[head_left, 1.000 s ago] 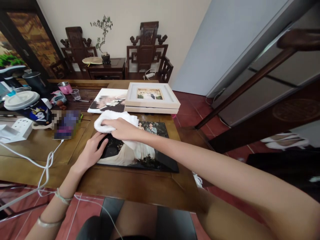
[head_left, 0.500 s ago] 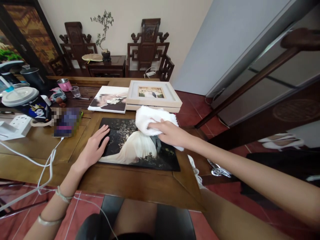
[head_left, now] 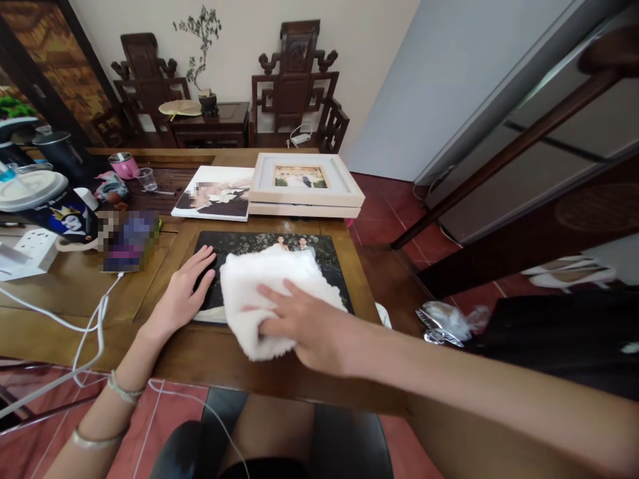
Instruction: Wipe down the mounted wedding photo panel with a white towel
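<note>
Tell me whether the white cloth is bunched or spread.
Spread: the cloth lies broad across much of the photo, the right hand on top. Whether it is doubled underneath, I cannot tell.

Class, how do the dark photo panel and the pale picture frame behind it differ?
Colour: the dark photo panel is mainly black; the pale picture frame is cream. Depth: the panel is thin, the frame deep. Cover: a white cloth hides part of the panel, none of the frame. Both lie on the wooden table and show a picture.
</note>
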`<state>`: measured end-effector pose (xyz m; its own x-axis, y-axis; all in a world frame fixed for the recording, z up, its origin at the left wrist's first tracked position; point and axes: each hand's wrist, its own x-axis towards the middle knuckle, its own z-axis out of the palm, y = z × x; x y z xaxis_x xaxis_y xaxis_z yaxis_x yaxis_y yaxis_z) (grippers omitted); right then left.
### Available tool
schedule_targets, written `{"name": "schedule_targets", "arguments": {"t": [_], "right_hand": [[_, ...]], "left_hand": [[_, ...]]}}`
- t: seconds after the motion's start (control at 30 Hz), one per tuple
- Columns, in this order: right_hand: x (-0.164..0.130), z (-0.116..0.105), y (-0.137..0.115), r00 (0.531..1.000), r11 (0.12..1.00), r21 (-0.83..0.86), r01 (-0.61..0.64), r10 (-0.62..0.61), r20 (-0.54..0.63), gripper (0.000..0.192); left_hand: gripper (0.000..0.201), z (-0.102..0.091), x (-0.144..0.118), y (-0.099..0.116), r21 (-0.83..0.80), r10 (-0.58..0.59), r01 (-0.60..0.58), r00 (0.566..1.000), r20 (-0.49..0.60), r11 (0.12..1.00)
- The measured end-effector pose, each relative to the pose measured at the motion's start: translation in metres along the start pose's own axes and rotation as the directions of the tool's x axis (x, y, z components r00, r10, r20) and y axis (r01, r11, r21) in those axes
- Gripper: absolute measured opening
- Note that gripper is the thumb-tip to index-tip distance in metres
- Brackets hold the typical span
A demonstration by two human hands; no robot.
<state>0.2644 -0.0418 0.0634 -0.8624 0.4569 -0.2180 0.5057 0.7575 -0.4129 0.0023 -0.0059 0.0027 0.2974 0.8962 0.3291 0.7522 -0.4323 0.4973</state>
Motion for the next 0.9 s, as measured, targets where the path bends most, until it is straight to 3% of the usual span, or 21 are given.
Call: {"name": "schedule_targets", "arguments": {"t": [0.17, 0.27, 0.33, 0.43, 0.57, 0.63, 0.73, 0.9], "right_hand": [[0.012, -0.02, 0.059, 0.968, 0.986, -0.05, -0.158, 0.145, -0.203, 0.065], [0.017, -0.023, 0.075, 0.944, 0.968, -0.094, -0.233, 0.202, -0.261, 0.064], [0.017, -0.017, 0.07, 0.937, 0.959, -0.113, -0.26, 0.223, -0.268, 0.066], [0.011, -0.001, 0.04, 0.95, 0.957, -0.134, -0.257, 0.225, -0.216, 0.068], [-0.005, 0.017, -0.012, 0.995, 0.99, -0.102, -0.095, 0.094, -0.016, 0.064], [-0.012, 0.02, -0.027, 1.0, 0.998, -0.054, -0.017, 0.018, 0.018, 0.062], [-0.013, 0.016, -0.022, 1.0, 1.0, -0.016, 0.017, -0.017, 0.013, 0.065], [-0.004, -0.003, 0.035, 0.978, 0.992, -0.021, -0.121, 0.116, -0.171, 0.067]], "left_hand": [[0.05, 0.0, 0.0, 0.0, -0.012, -0.005, 0.005, 1.0, 0.004, 1.0], [0.049, -0.001, 0.0, 0.001, -0.013, -0.009, 0.009, 1.0, 0.001, 1.0], [0.049, -0.001, 0.001, 0.001, -0.014, -0.014, 0.014, 1.0, 0.001, 1.0], [0.049, 0.0, 0.001, 0.001, -0.013, -0.01, 0.01, 1.0, 0.004, 1.0], [0.049, 0.0, 0.001, 0.001, -0.004, -0.001, 0.001, 1.0, 0.005, 1.0], [0.049, 0.0, 0.001, 0.001, -0.002, 0.002, -0.002, 1.0, 0.004, 1.0], [0.049, 0.0, 0.002, 0.002, 0.004, -0.002, 0.002, 1.0, 0.005, 1.0], [0.049, -0.001, 0.002, 0.004, 0.002, -0.021, 0.021, 1.0, 0.014, 1.0]]}}
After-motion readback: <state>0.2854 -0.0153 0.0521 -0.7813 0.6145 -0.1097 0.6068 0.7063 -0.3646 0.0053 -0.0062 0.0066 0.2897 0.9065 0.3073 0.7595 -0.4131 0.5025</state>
